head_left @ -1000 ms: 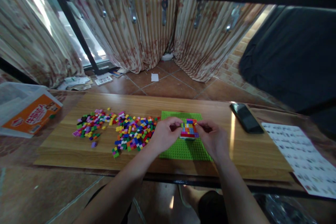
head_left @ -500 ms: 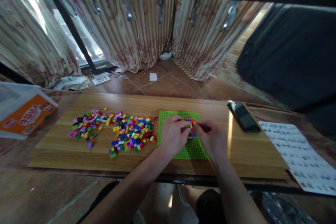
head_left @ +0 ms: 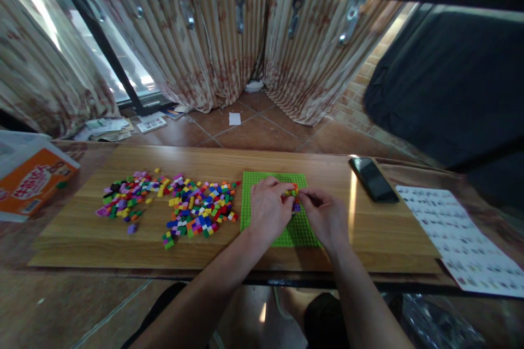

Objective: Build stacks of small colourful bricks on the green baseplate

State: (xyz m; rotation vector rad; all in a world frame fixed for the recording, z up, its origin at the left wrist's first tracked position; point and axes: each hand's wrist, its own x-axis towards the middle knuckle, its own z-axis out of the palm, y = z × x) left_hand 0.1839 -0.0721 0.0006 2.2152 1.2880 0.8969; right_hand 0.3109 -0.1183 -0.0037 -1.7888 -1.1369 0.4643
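A small build of toy bricks, with orange, yellow and purple showing, is over the green studded baseplate. My left hand is closed around its left side, thumb and fingers hiding much of it. From the right, my right hand meets the build with thumb and forefinger pinched together. Whatever lies between those fingertips is too small or hidden to make out. To the left of the baseplate spreads a pile of loose toy bricks in many colours.
A black phone lies right of the baseplate on the wooden board. Beyond it is a printed sheet with rows of small pictures. At the far left stands a clear plastic box with an orange label.
The whole view has shifted slightly. Orange and yellow bricks at the top of the build now show more between my hands. Both hands stay at the build.
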